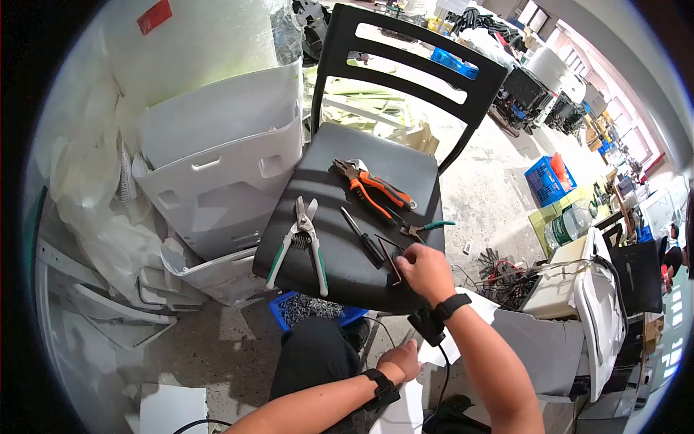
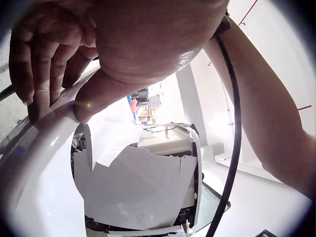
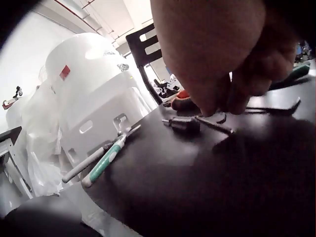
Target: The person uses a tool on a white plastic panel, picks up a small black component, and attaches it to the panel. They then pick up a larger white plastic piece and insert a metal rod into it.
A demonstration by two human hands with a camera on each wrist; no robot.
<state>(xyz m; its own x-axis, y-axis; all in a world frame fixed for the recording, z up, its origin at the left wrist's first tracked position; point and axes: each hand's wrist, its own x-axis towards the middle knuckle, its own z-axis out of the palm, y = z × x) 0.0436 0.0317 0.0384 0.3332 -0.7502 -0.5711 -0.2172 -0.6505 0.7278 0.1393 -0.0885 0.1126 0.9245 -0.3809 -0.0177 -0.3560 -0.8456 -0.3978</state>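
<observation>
My left hand [image 1: 401, 362] grips the edge of a curved white plastic panel [image 2: 54, 173], thumb on one face and fingers on the other. Low over the front right of the black chair seat [image 1: 340, 278], my right hand [image 1: 426, 271] pinches a hex key [image 3: 215, 126] at its fingertips, which hide part of it. Another thin L-shaped hex key [image 3: 276, 109] lies close by. Left of that hand rests a black-handled screwdriver [image 1: 365, 239]. Green-handled nippers [image 1: 426, 228], orange-handled pliers [image 1: 372, 192] and white-and-green shears [image 1: 300, 242] also lie on the seat.
White plastic bins [image 1: 224, 166] are stacked left of the chair. A blue tray of small metal parts [image 1: 311, 307] sits on the floor under the seat's front. Tangled wires [image 1: 499, 278] and broken white panels [image 1: 535, 351] lie at the right. Cables run from both wrists.
</observation>
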